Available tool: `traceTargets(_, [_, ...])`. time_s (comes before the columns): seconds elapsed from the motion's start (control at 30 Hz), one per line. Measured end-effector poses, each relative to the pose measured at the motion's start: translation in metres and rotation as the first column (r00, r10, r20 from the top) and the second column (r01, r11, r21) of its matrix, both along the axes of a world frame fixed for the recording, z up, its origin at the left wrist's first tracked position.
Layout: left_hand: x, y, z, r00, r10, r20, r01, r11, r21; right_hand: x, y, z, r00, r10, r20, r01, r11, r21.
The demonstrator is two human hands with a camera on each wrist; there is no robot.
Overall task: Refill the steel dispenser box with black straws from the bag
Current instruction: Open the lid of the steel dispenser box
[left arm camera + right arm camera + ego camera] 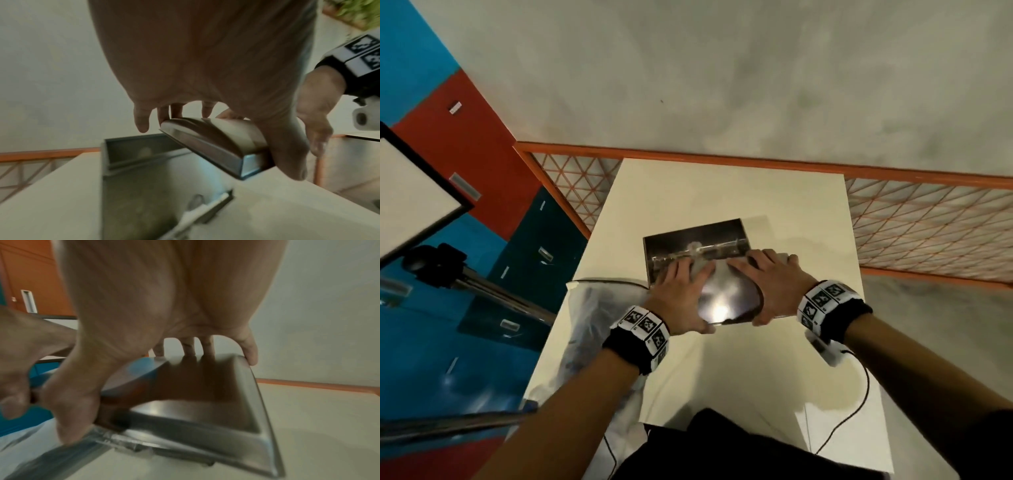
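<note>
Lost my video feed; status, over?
Both hands, left hand and right hand, grip steel lid, lifted off dispenser box. Straw bag untouched. Nothing blocking.

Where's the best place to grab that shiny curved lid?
By its two short ends, one hand from each side. The steel lid is wide and domed, so its slick top gives the fingers little to catch. The left hand and right hand hold it that way now: thumbs at the near edge, fingers over the far edge, above the open dispenser box.
</note>
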State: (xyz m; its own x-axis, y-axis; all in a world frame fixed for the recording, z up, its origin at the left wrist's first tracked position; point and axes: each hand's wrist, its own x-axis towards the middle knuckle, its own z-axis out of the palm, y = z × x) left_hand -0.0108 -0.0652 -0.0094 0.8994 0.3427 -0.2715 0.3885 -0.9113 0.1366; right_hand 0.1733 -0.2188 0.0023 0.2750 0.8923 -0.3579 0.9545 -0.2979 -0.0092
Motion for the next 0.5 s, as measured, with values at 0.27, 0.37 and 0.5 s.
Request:
traceTargets(0.27, [0.001,-0.08,-0.05,0.986,-0.135,-0.102,0.113,0.974,-0.198,-0.021,-0.1,-0.057,0.98,-0.139,-0.142,0.124,0.986,-0.107])
traceTargets(0.37, [0.001,-0.107,-0.079,0.969,-0.193,-0.153,0.161,0.966,-0.202,-0.03,-0.133,-0.081,0.974,-0.146,-0.174,0.12,0.981,-0.155])
traceTargets(0.5, [0.001,-0.141,-0.111,0.937,-0.259,-0.235,0.218,0.958,-0.184,-0.041,-0.168,-0.109,0.976,-0.152,-0.157,0.118,0.971,-0.208])
